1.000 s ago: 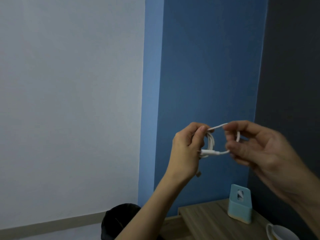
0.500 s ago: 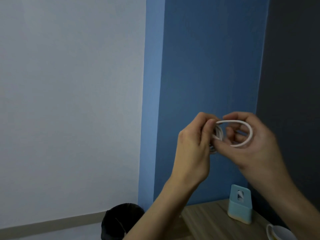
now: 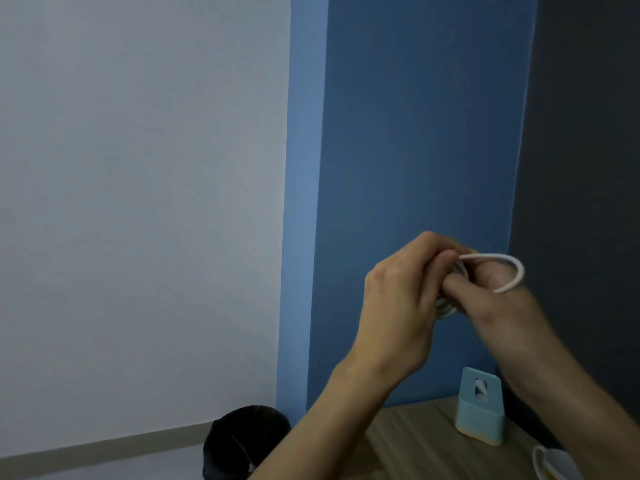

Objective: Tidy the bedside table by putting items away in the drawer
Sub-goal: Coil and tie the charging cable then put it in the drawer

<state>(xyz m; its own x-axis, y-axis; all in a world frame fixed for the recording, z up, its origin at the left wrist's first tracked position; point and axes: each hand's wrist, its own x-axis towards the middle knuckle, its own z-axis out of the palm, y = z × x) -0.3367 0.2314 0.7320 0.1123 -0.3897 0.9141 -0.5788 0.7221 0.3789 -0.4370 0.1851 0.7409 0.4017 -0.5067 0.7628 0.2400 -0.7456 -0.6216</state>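
Observation:
Both hands are raised in front of the blue wall, well above the wooden bedside table (image 3: 415, 434). A coiled white cable (image 3: 512, 268) is held between them. My left hand (image 3: 401, 306) is closed around the bundle of coils, which shows below its fingers. My right hand (image 3: 498, 299) pinches the cable close against the left, and one loose loop arches over its fingers to the right. The cable's ends are hidden. No drawer is in view.
A light blue holder (image 3: 479, 415) stands on the table against the wall. A white cup (image 3: 554, 464) shows at the bottom right corner. A black bin (image 3: 242, 441) sits on the floor left of the table. A dark panel rises at the right.
The hands have come together. The right hand, which held the cable end apart from the coil, has wound it round, and a loop now arches over its fingers.

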